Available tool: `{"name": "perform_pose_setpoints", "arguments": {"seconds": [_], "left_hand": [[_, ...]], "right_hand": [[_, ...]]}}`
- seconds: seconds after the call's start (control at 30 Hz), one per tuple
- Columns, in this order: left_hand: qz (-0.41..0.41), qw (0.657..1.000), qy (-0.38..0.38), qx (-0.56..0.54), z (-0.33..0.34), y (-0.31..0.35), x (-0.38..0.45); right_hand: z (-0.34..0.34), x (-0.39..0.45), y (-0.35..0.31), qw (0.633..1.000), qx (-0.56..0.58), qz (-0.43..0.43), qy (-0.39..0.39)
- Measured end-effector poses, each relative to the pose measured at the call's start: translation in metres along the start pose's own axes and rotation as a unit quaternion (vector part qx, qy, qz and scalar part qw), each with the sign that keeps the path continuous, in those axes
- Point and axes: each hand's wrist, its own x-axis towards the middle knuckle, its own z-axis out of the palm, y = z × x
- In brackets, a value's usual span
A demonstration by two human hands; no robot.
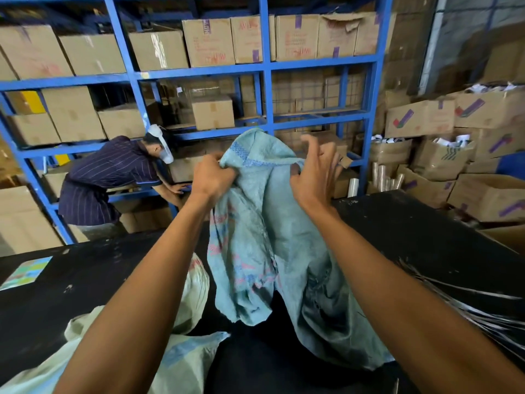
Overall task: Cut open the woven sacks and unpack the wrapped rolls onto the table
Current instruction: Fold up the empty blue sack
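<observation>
I hold a limp teal woven plastic sack (pixel 264 223) up in front of me, above the black table (pixel 426 237). My left hand (pixel 211 177) has its fingers curled tight round a bunch of the sack's top edge, near the blue stitched seam. My right hand (pixel 312 177), at three o'clock of the left, touches the cloth with its palm side, but its fingers are spread and blurred, gripping nothing that I can make out. The sack hangs crumpled from the left hand down to the tabletop (faded red print shows on its folds), its lower end lying near my right forearm.

At seven o'clock of the hanging sack lie pale cream woven sacks (pixel 193 294), heaped on the table's near edge. At four o'clock, a spray of thin grey strips (pixel 468 302) fans across the table. Beyond it, at ten o'clock, a person in a dark striped shirt (pixel 113 177) bends into the blue metal shelving (pixel 267 69) stacked with brown cardboard boxes (pixel 207 41).
</observation>
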Motion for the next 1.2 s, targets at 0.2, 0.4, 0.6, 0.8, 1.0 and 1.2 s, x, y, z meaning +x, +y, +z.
{"name": "perform_pose_setpoints", "arguments": {"seconds": [0.2, 0.4, 0.6, 0.8, 1.0, 1.2], "left_hand": [[-0.105, 0.988, 0.028, -0.108, 0.004, 0.013, 0.013], [-0.107, 0.985, 0.036, -0.13, 0.006, 0.008, 0.008], [-0.069, 0.984, -0.002, -0.162, 0.0, 0.013, -0.004], [-0.093, 0.962, -0.122, -0.228, -0.007, 0.033, -0.016], [0.014, 0.95, -0.275, -0.148, -0.019, 0.033, -0.023], [0.025, 0.93, -0.33, -0.161, -0.027, -0.017, -0.033]], "right_hand": [[0.009, -0.073, -0.006, 0.96, 0.155, -0.12, -0.2], [0.019, -0.074, 0.005, 0.839, 0.099, 0.076, -0.53], [0.001, -0.053, -0.011, 0.529, 0.597, 0.26, -0.545], [0.032, -0.085, -0.018, 0.681, 0.551, 0.306, -0.373], [0.034, -0.067, -0.033, 0.676, 0.595, 0.318, -0.296], [0.032, -0.037, -0.037, 0.742, 0.58, 0.211, -0.263]]}}
